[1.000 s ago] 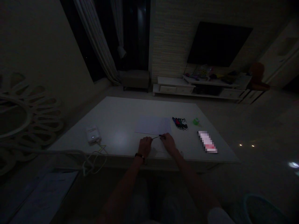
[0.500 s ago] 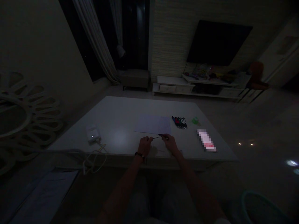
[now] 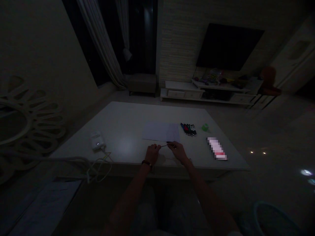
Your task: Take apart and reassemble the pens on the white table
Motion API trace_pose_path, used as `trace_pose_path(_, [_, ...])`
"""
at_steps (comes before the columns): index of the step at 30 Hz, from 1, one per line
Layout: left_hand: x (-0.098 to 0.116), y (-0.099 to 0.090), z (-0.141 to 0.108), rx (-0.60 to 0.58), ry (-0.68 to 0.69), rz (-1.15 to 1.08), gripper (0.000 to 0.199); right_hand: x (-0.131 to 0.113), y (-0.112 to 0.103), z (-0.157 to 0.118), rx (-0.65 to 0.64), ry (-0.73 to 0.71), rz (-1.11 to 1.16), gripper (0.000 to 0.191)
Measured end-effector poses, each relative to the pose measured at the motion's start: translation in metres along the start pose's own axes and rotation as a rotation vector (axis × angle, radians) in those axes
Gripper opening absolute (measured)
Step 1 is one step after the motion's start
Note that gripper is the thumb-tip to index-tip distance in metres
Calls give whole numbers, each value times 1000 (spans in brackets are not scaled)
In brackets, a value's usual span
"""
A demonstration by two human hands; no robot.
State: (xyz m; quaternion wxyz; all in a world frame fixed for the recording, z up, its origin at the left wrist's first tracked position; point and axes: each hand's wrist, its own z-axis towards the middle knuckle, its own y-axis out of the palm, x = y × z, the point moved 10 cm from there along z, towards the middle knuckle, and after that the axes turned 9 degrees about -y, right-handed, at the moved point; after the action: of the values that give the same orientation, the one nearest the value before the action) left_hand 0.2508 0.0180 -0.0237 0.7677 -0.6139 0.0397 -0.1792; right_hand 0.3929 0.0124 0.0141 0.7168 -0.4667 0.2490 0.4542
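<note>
Dark and slender, a pen is pinched by the right hand at its thicker end; the left hand is closed at the thin tip, though any grip there is lost in the dimness. It would be light and stiff, best taken by the thicker end. Beyond, on a white bench, a sheet of paper is laid, then a row of marker pens.

Bare hands, a dark wristband on the left wrist.
</note>
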Motion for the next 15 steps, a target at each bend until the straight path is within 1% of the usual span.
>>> trace_pose_path(5, [1,1,0,-42,-11,1,23,-2,-1,0,-12,3,32,23])
trace_pose_path(10, [5,-1,-1,-35,29,10,22,2,2,1,-57,34,58,26])
trace_pose_path(15, [4,1,-1,-41,23,13,22,6,4,2,-101,35,52,26])
